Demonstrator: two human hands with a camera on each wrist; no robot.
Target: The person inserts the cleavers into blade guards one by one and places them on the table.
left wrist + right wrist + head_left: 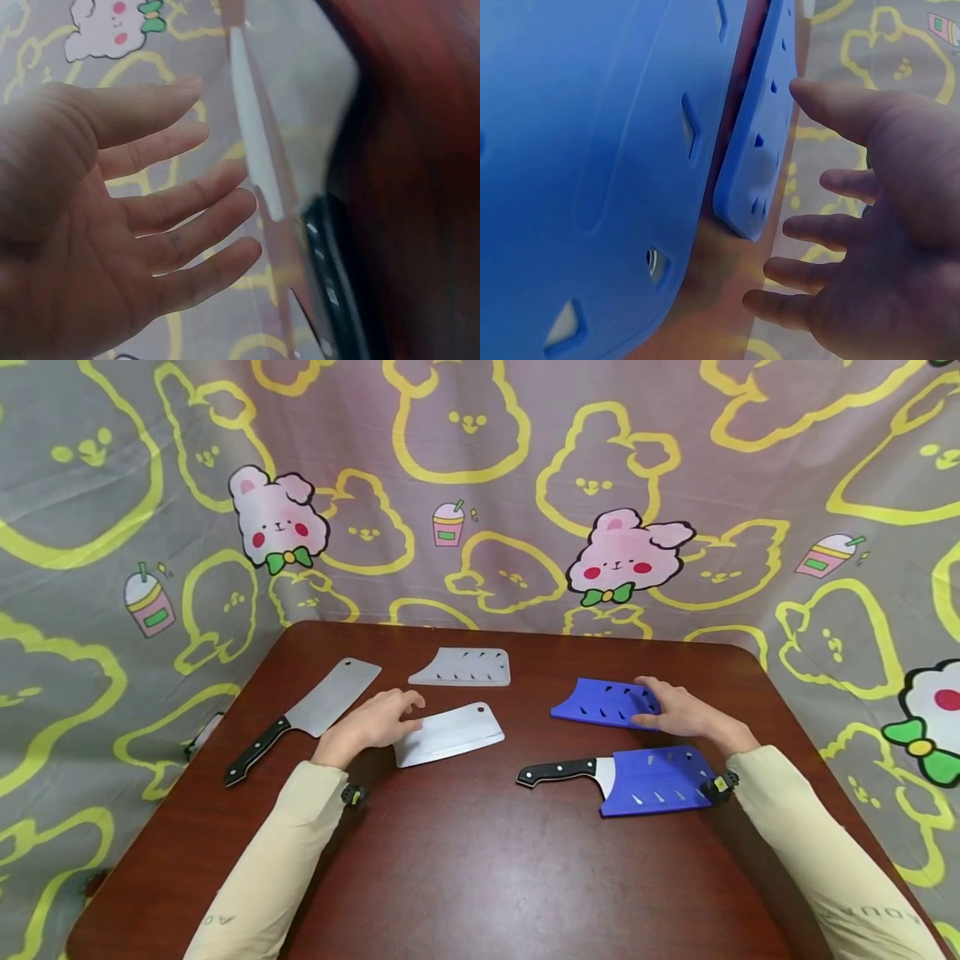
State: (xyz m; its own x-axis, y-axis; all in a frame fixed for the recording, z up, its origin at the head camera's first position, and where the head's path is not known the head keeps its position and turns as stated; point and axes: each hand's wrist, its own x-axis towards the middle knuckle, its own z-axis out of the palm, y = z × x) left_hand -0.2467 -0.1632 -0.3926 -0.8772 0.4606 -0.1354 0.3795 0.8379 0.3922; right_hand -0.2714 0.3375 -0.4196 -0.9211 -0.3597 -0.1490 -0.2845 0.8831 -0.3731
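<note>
In the head view my left hand (377, 720) hovers at the near end of a bare cleaver (450, 737), hiding its handle. Its fingers are spread and hold nothing, as the left wrist view also shows; a black handle (330, 262) appears beside them there. Beyond lies a whitish slotted blade cover (472, 667). At the right, my right hand (681, 712) is over the end of a loose blue slotted blade cover (600, 703), fingers apart and not gripping it. Nearer, a second cleaver with a black handle (558, 772) has its blade inside another blue cover (656, 783).
A third cleaver (333, 697) with a black handle lies at the left of the brown table (487, 877). A patterned curtain (517, 510) surrounds the table's back and sides. Each wrist carries a small strapped camera.
</note>
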